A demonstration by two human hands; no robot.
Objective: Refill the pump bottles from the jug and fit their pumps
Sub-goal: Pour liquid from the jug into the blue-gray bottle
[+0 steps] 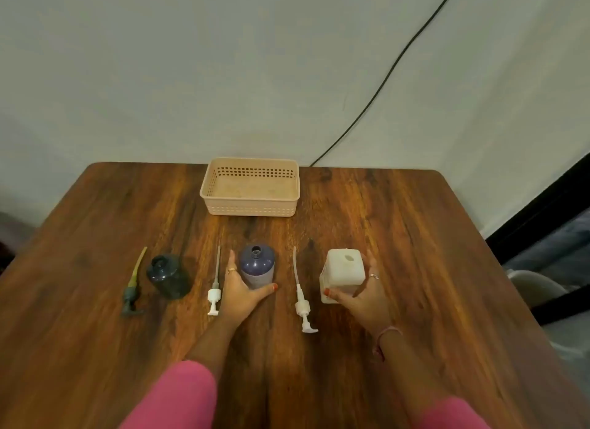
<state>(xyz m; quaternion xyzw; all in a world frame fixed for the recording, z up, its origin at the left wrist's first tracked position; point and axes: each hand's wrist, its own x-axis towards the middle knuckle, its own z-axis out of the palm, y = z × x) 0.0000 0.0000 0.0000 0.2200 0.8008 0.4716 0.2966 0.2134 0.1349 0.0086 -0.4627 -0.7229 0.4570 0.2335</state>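
Honestly there's nothing readable here. The white jug (343, 273) has what might be a label down its left side, but it's just a faint smear at this angle, no letters I can make out. The purple bottle (258, 269) and the dark bottle (167, 275) show no print from above. Same for the peach basket (250, 187), no brand or numbers on it.
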